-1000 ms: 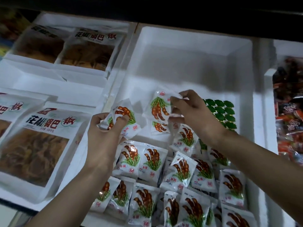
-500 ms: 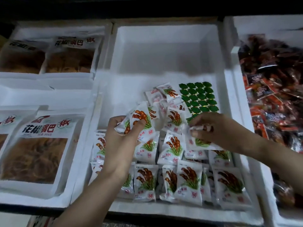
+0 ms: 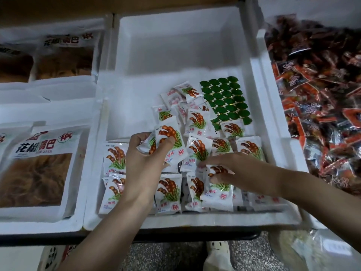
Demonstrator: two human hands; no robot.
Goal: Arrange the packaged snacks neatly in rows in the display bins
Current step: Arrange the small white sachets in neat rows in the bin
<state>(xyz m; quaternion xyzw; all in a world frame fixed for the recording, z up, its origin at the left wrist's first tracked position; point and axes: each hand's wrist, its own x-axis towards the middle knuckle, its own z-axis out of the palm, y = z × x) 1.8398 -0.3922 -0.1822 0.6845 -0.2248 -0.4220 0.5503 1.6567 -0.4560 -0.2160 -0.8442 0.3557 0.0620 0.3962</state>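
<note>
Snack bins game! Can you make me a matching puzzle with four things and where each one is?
Things:
1. green sheet
2. big bag
3. red packets
4. left hand

Places:
A. in the right bin
B. in the middle bin
C. in the left bin
D. holding a white packet

Pairs: 1-B, 2-C, 3-A, 4-D

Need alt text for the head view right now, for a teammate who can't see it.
Over a white foam bin of small white snack packets, the left hand grips a couple of packets while the right hand pinches one among the front rows.
</note>
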